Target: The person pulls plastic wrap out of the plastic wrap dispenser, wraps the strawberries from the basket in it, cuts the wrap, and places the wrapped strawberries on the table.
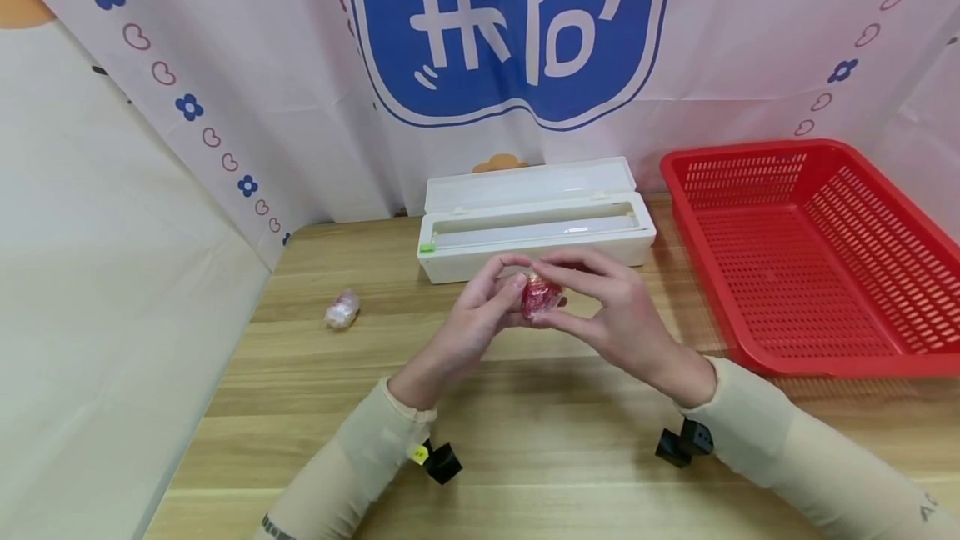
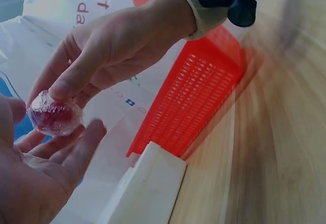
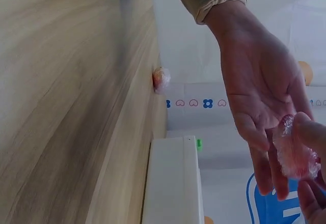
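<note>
A red, round, fruit-like thing wrapped in clear cling film point(image 1: 542, 295) is held up above the table between both hands. My right hand point(image 1: 626, 315) pinches it from the right, thumb and fingers on the film. From the other side my left hand point(image 1: 480, 307) holds it between thumb and fingers, palm turned up in the right wrist view. Parts of the left fingers are hidden behind the wrapped fruit point(image 2: 53, 116). Just beyond the hands stands a white cling film dispenser point(image 1: 536, 250), its lid raised.
A second film-wrapped piece point(image 1: 342, 309) lies on the wooden table point(image 1: 300, 407) at the left. On the right sits a red plastic basket point(image 1: 810, 290) with slotted walls. A printed white cloth point(image 1: 300, 40) hangs behind the table.
</note>
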Available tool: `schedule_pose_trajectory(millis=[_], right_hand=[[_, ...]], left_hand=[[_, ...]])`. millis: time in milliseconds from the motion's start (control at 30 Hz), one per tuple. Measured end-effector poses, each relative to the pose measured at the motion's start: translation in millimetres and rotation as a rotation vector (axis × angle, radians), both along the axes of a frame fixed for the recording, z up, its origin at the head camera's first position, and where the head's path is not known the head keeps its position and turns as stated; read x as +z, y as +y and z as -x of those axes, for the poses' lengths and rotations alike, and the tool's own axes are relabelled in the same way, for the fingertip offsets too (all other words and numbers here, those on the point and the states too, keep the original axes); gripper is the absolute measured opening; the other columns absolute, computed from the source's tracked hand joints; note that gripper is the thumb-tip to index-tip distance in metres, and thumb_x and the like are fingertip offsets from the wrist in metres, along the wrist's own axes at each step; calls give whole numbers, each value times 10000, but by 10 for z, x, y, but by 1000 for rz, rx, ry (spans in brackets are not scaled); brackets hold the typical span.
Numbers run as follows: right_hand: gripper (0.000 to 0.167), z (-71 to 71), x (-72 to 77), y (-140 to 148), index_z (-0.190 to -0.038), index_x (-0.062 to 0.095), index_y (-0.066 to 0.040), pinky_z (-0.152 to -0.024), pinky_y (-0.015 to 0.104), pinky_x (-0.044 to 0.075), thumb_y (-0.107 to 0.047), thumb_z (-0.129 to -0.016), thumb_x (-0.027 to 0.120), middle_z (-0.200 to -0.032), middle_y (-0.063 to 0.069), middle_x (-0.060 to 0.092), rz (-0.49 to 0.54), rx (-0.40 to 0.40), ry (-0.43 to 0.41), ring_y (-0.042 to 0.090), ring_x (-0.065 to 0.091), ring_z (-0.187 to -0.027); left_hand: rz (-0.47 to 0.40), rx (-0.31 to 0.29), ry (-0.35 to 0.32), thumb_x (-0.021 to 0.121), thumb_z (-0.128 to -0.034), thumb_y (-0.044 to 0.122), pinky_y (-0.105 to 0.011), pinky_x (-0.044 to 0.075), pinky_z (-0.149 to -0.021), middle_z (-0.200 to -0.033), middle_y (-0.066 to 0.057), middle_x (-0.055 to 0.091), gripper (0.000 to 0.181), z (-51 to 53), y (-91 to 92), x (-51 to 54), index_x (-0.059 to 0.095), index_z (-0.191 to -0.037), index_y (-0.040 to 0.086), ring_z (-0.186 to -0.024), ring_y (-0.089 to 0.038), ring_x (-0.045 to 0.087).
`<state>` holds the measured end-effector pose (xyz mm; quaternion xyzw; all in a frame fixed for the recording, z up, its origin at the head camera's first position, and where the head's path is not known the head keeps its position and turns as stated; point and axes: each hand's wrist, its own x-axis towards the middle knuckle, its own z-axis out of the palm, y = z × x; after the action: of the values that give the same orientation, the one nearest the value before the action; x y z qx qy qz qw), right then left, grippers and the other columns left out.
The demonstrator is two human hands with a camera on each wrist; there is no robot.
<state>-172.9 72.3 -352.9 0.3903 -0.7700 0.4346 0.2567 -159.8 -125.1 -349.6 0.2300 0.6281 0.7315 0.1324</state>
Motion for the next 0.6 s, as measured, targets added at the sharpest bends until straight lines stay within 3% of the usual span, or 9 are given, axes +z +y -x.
schedule_pose_trajectory(millis=[167, 267, 467, 600], right_hand=[[519, 15, 10, 28, -1176, 735, -120, -803, 120, 523, -139, -684, 898, -1126, 4, 706, 37, -103, -142, 126, 654, -937], [490, 22, 16, 53, -1155, 748, -153, -732, 151, 535, -195, -691, 899, -1095, -24, 710, 58, -118, -267, 98, 643, -868], [478, 36, 28, 95, -1211, 718, -196, -825, 175, 564, -212, -756, 862, -1168, -38, 691, 59, -18, -426, 82, 647, -929], [447, 54, 19, 132, -1233, 696, -128, -916, 197, 556, -91, -802, 809, -1219, 38, 699, 134, 87, -465, 95, 663, -1007]], left_hand=[[169, 65, 233, 674, -905, 2, -352, 567, -968, -1451, -141, 469, 608, -6, -1, 6, 410, -1448, 74, -1239, -301, 588], [238, 134, 343, 779, -804, -19, -318, 583, -927, -1405, -112, 501, 685, 4, -3, -24, 480, -1413, 75, -1210, -300, 612], [207, 172, 346, 753, -810, -56, -313, 587, -915, -1355, -146, 532, 573, 11, -43, -67, 545, -1339, 22, -1157, -315, 640], [165, 163, 325, 728, -820, -87, -340, 592, -905, -1365, -171, 541, 550, 15, -76, -61, 537, -1330, -3, -1175, -313, 637]])
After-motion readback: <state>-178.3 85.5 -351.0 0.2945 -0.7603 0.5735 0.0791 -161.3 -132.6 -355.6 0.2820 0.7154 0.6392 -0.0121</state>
